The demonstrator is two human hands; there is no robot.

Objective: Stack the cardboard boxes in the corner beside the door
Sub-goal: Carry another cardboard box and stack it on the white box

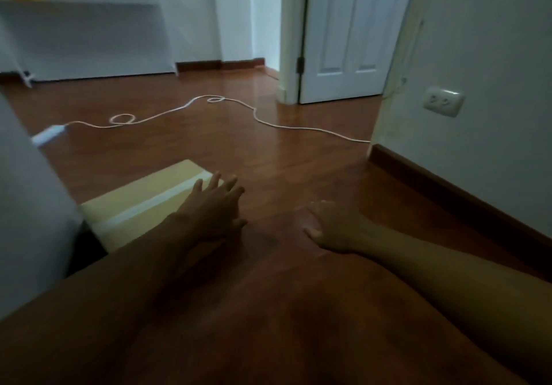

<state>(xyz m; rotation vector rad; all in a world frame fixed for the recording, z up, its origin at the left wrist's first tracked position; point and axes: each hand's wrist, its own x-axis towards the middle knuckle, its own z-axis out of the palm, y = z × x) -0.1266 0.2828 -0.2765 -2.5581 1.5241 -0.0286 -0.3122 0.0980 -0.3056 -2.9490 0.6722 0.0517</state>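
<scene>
A flat tan cardboard box (pixel 143 202) with a pale tape strip lies on the wooden floor at lower left, partly hidden by a white surface. My left hand (pixel 213 205) reaches over its right edge with fingers spread, and I cannot tell if it touches the box. My right hand (pixel 334 226) hovers over bare floor to the right of the box, fingers apart, holding nothing. A white panelled door (pixel 349 35) stands open at the back.
A white cable (pixel 254 113) snakes across the floor to a white adapter (pixel 47 135). A wall with an outlet (pixel 443 101) and dark baseboard runs along the right. A white panel (pixel 86 41) leans at the back left. A white surface (pixel 27 205) fills the left edge.
</scene>
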